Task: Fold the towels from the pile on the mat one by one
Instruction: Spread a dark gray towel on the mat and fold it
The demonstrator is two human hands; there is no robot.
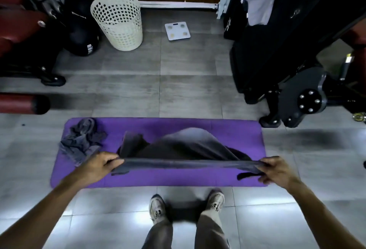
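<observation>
A purple mat [227, 131] lies on the tiled floor in front of my feet. I hold a dark grey towel [184, 145] stretched above it, its near edge taut between both hands while the rest billows, blurred, over the mat. My left hand [99, 166] grips the towel's left corner. My right hand [277, 170] grips its right corner. A crumpled pile of grey towels [83, 139] sits on the mat's left end, just beyond my left hand.
A cream perforated laundry basket [118, 21] stands at the back left, a white bathroom scale [177, 30] beside it on the floor. Black gym equipment [287, 50] crowds the right side, red padded benches [19, 30] the left. My shoes [158, 207] stand just before the mat.
</observation>
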